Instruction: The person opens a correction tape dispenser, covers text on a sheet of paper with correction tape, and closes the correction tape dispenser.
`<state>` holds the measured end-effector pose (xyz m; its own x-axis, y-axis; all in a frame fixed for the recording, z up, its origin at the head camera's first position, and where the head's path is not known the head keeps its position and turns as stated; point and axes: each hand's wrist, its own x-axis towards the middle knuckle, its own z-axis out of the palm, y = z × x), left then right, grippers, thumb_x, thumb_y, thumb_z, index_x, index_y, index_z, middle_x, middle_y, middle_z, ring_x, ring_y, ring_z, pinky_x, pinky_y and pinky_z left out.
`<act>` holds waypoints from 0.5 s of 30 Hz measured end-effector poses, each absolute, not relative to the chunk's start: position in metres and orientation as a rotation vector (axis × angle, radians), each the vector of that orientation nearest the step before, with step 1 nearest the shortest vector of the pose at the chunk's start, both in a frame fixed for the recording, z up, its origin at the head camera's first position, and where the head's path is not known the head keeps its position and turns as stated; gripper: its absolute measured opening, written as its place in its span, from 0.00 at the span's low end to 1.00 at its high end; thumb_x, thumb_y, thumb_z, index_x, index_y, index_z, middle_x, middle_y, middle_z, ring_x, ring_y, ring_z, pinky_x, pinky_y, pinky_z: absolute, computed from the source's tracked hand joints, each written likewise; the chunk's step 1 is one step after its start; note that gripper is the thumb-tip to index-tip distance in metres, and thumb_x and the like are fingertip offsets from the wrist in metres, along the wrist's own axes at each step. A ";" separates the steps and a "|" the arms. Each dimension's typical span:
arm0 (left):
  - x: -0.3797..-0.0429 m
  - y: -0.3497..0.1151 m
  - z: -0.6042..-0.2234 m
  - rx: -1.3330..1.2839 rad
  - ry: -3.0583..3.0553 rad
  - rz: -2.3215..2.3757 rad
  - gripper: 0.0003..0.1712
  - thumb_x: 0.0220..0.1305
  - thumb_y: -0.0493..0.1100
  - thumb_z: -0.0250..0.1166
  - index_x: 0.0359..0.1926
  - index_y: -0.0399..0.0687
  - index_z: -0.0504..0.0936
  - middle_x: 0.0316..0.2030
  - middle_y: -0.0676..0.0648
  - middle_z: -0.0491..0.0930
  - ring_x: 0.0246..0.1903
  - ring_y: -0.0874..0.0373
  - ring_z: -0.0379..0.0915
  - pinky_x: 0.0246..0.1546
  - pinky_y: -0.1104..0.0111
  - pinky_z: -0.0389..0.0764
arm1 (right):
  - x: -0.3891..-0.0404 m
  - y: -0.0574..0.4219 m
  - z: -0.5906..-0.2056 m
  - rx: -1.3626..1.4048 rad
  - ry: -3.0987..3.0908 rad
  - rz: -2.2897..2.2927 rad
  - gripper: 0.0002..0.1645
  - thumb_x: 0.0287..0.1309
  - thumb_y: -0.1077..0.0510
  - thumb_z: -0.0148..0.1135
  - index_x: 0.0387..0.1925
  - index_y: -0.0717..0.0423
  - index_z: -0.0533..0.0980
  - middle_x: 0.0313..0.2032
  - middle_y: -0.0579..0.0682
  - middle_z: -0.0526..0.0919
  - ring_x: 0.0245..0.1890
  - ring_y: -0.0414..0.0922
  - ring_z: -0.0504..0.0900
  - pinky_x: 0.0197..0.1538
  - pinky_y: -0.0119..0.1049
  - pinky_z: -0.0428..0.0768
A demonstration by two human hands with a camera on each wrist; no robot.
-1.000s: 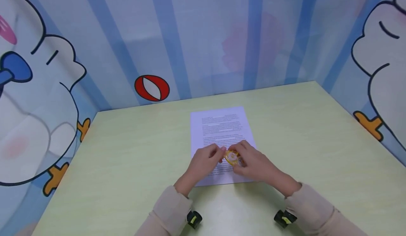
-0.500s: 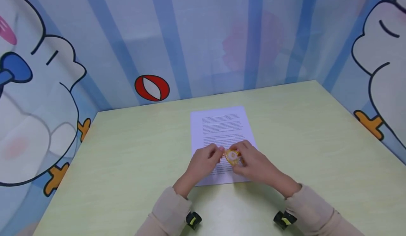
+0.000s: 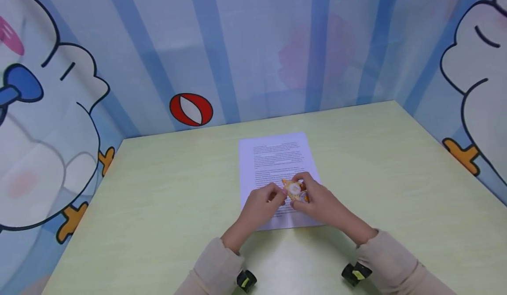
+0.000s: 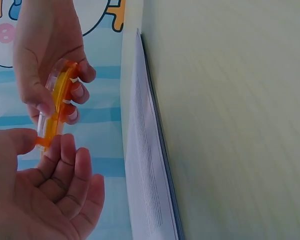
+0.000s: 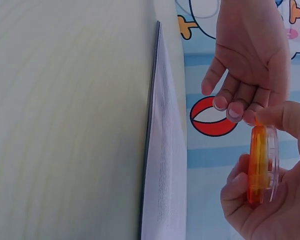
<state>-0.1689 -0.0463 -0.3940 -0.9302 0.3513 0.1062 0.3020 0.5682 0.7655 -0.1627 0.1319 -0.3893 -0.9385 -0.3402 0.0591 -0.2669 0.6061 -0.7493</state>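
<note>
My right hand (image 3: pixel 314 202) grips a clear and orange-yellow correction tape (image 3: pixel 294 190) between thumb and curled fingers, above a printed sheet. In the left wrist view the dispenser (image 4: pixel 59 102) stands edge-on, its narrow orange end pointing at my left hand (image 4: pixel 50 190). The left thumb and index fingertip pinch that end, while the other left fingers are bent and hold nothing. From the right wrist, the dispenser (image 5: pixel 262 162) lies against the right fingers, and the left fingertips meet its upper end. The printed sheet (image 3: pixel 273 143) lies flat below both hands, partly covered by them.
The pale green table (image 3: pixel 178 185) runs back to a blue striped wall (image 3: pixel 261 57). Cartoon figures and a red and white ball (image 3: pixel 191 109) are printed on the walls. A black camera sits at each sleeve cuff.
The correction tape has turned a little in the right hand, showing more of its clear side and pointed end. My left hand has shifted slightly right and down.
</note>
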 end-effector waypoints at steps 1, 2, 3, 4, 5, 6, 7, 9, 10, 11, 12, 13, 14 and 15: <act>-0.168 -0.046 -0.394 0.583 2.716 1.325 0.15 0.66 0.50 0.53 0.31 0.45 0.78 0.26 0.49 0.82 0.26 0.65 0.71 0.25 0.76 0.69 | -0.163 0.132 -0.389 -0.518 2.711 -1.269 0.27 0.50 0.58 0.60 0.51 0.57 0.61 0.35 0.54 0.77 0.27 0.41 0.71 0.30 0.32 0.70; -0.168 -0.045 -0.395 0.593 2.699 1.334 0.15 0.66 0.50 0.53 0.31 0.45 0.79 0.27 0.49 0.82 0.26 0.64 0.72 0.25 0.76 0.69 | -0.163 0.132 -0.390 -0.521 2.689 -1.282 0.28 0.50 0.58 0.61 0.51 0.57 0.60 0.36 0.54 0.77 0.28 0.41 0.71 0.31 0.32 0.70; -0.168 -0.045 -0.395 0.602 2.686 1.339 0.15 0.66 0.50 0.53 0.32 0.45 0.79 0.28 0.48 0.83 0.27 0.64 0.72 0.25 0.76 0.69 | -0.163 0.133 -0.390 -0.527 2.666 -1.294 0.28 0.51 0.58 0.61 0.52 0.57 0.60 0.37 0.55 0.77 0.29 0.41 0.72 0.31 0.32 0.70; -0.167 -0.045 -0.395 0.609 2.674 1.342 0.15 0.65 0.50 0.54 0.32 0.44 0.79 0.28 0.48 0.83 0.27 0.65 0.72 0.25 0.76 0.69 | -0.163 0.134 -0.390 -0.537 2.644 -1.303 0.29 0.51 0.58 0.61 0.52 0.58 0.59 0.39 0.55 0.77 0.30 0.42 0.72 0.32 0.32 0.71; -0.167 -0.045 -0.395 0.614 2.659 1.346 0.15 0.65 0.50 0.54 0.32 0.44 0.79 0.28 0.48 0.83 0.27 0.65 0.72 0.25 0.76 0.69 | -0.162 0.134 -0.390 -0.547 2.625 -1.308 0.29 0.52 0.58 0.61 0.52 0.58 0.59 0.40 0.55 0.77 0.31 0.42 0.72 0.33 0.32 0.71; -0.167 -0.045 -0.395 0.616 2.648 1.347 0.15 0.65 0.50 0.54 0.33 0.44 0.79 0.28 0.47 0.83 0.26 0.65 0.71 0.25 0.76 0.69 | -0.162 0.136 -0.390 -0.552 2.606 -1.309 0.28 0.54 0.57 0.60 0.53 0.57 0.59 0.39 0.55 0.77 0.31 0.42 0.72 0.32 0.32 0.70; -0.166 -0.046 -0.395 0.618 2.635 1.348 0.15 0.65 0.50 0.54 0.33 0.43 0.79 0.28 0.47 0.82 0.25 0.65 0.70 0.25 0.76 0.69 | -0.162 0.137 -0.390 -0.561 2.586 -1.312 0.27 0.56 0.56 0.59 0.53 0.57 0.59 0.40 0.55 0.76 0.31 0.42 0.71 0.33 0.32 0.70; -0.166 -0.046 -0.395 0.620 2.617 1.343 0.14 0.65 0.49 0.55 0.33 0.43 0.79 0.28 0.47 0.82 0.24 0.66 0.67 0.24 0.77 0.68 | -0.161 0.139 -0.389 -0.586 2.538 -1.324 0.24 0.60 0.54 0.56 0.53 0.56 0.59 0.41 0.56 0.75 0.32 0.43 0.72 0.35 0.33 0.71; -0.166 -0.046 -0.395 0.625 2.608 1.343 0.14 0.65 0.49 0.55 0.33 0.43 0.78 0.28 0.46 0.82 0.23 0.66 0.67 0.24 0.77 0.68 | -0.161 0.141 -0.389 -0.591 2.517 -1.329 0.23 0.61 0.53 0.54 0.53 0.56 0.59 0.41 0.56 0.75 0.33 0.43 0.72 0.36 0.34 0.71; -0.166 -0.046 -0.395 0.635 2.605 1.339 0.14 0.65 0.49 0.55 0.33 0.43 0.79 0.28 0.46 0.82 0.23 0.66 0.67 0.24 0.77 0.68 | -0.161 0.142 -0.389 -0.589 2.494 -1.337 0.22 0.63 0.52 0.53 0.53 0.55 0.59 0.42 0.56 0.75 0.34 0.44 0.73 0.37 0.35 0.71; -0.166 -0.047 -0.396 0.650 2.607 1.330 0.14 0.65 0.49 0.55 0.33 0.43 0.79 0.28 0.46 0.82 0.23 0.66 0.67 0.24 0.77 0.68 | -0.161 0.143 -0.389 -0.588 2.472 -1.348 0.21 0.64 0.51 0.52 0.53 0.54 0.59 0.43 0.56 0.75 0.35 0.44 0.73 0.39 0.35 0.72; -0.166 -0.047 -0.397 0.661 2.611 1.314 0.14 0.65 0.49 0.55 0.34 0.43 0.79 0.28 0.47 0.82 0.24 0.66 0.67 0.24 0.76 0.68 | -0.161 0.145 -0.389 -0.585 2.459 -1.359 0.21 0.64 0.50 0.51 0.53 0.53 0.59 0.44 0.57 0.74 0.38 0.45 0.74 0.41 0.37 0.72; -0.165 -0.047 -0.397 0.677 2.623 1.287 0.15 0.65 0.50 0.55 0.35 0.43 0.79 0.29 0.47 0.82 0.25 0.65 0.69 0.26 0.76 0.69 | -0.161 0.146 -0.389 -0.578 2.452 -1.368 0.21 0.64 0.49 0.51 0.53 0.53 0.60 0.44 0.57 0.74 0.39 0.45 0.74 0.42 0.37 0.72; -0.165 -0.048 -0.398 0.689 2.631 1.255 0.15 0.65 0.51 0.54 0.36 0.44 0.79 0.30 0.48 0.82 0.27 0.65 0.71 0.27 0.76 0.70 | -0.161 0.147 -0.390 -0.563 2.451 -1.377 0.21 0.63 0.49 0.52 0.53 0.52 0.60 0.44 0.57 0.74 0.39 0.46 0.74 0.42 0.38 0.72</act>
<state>-0.1651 -0.0478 -0.3980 -0.8839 0.4633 0.0631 0.3407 0.5456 0.7657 -0.1610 0.1474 -0.3899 -0.8869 -0.4595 -0.0469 -0.1989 0.4715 -0.8591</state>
